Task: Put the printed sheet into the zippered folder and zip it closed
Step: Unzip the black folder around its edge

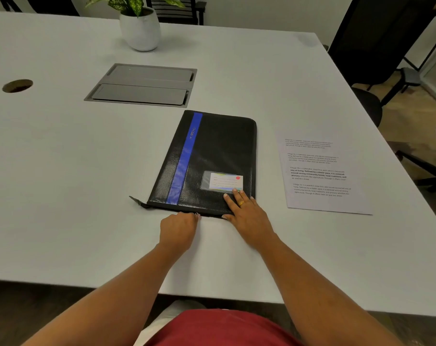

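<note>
Now the black folder (pixel 212 156) with the blue stripe lies flat and shut on the gray surface (pixel 62 171), close to the person. It looks bendy but a bit thick, and its skin is shiny, so it may slide when tugged. The right hand (pixel 249 216) lies flat on its near right corner, fingers straight, pressing down. The left hand (pixel 178 229) is curled at the near edge and seems to pinch the small zip pull (pixel 197 214), the best spot to grab. The printed sheet (pixel 319 171) lies flat to the right, apart from the folder. It looks thin, light and floppy, so lift it by an edge. A white plant pot (pixel 140 28) stands far back.
</note>
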Motion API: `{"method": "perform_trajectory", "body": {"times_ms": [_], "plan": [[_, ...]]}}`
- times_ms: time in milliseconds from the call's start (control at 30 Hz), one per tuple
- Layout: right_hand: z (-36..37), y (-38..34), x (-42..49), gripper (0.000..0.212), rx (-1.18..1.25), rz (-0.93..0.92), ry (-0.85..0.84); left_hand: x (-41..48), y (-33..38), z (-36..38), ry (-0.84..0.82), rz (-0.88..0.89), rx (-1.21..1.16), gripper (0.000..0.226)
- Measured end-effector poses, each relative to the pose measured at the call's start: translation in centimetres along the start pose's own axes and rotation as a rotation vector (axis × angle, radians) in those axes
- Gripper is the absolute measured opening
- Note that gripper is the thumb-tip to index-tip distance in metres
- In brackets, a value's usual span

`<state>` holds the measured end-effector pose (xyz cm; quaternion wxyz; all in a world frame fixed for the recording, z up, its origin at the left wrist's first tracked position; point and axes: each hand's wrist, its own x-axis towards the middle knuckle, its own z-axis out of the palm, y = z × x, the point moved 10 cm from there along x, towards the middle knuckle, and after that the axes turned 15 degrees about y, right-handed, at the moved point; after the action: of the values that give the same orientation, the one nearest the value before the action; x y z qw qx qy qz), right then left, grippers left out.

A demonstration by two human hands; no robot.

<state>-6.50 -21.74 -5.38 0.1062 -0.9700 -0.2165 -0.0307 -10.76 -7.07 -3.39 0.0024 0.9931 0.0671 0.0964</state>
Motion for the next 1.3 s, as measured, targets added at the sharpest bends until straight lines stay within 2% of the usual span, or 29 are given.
{"method": "perform_trajectory", "body": {"times_ms": [100, 167, 233, 367, 567, 1000, 1167, 1300], "plan": [[0.1, 0.1, -0.2, 0.058, 0.025, 0.017, 0.016, -0.3, -0.4, 0.4, -0.032, -0.004, -0.018, 0.034], [0.1, 0.3, -0.4, 0.057, 0.049, 0.031, 0.023, -0.4, -0.3, -0.6, -0.032, 0.01, -0.022, 0.022], [0.0, 0.3, -0.4, 0.057, 0.063, 0.037, 0.027, -0.4, -0.5, -1.1, 0.044, 0.007, 0.021, 0.02], [-0.4, 0.3, -0.6, 0.055, 0.093, 0.047, 0.032, -0.9, -1.6, 0.6, -0.027, -0.132, -0.053, 0.041], [-0.6, 0.5, -0.9, 0.055, 0.092, 0.047, 0.027, -1.0, -3.4, 0.2, 0.025, -0.196, -0.028, 0.047], [-0.4, 0.4, -0.8, 0.055, 0.113, 0.07, 0.019, -1.4, -3.7, 0.4, -0.049, -0.284, 0.032, 0.048], [-0.5, 0.4, -0.5, 0.058, 0.02, 0.006, 0.026, -1.3, -3.7, 0.2, 0.017, -0.247, -0.058, 0.044], [-0.8, 0.0, 0.0, 0.06, -0.106, -0.105, 0.002, -1.3, -3.1, -0.2, 0.024, -0.186, -0.036, 0.045]]}}
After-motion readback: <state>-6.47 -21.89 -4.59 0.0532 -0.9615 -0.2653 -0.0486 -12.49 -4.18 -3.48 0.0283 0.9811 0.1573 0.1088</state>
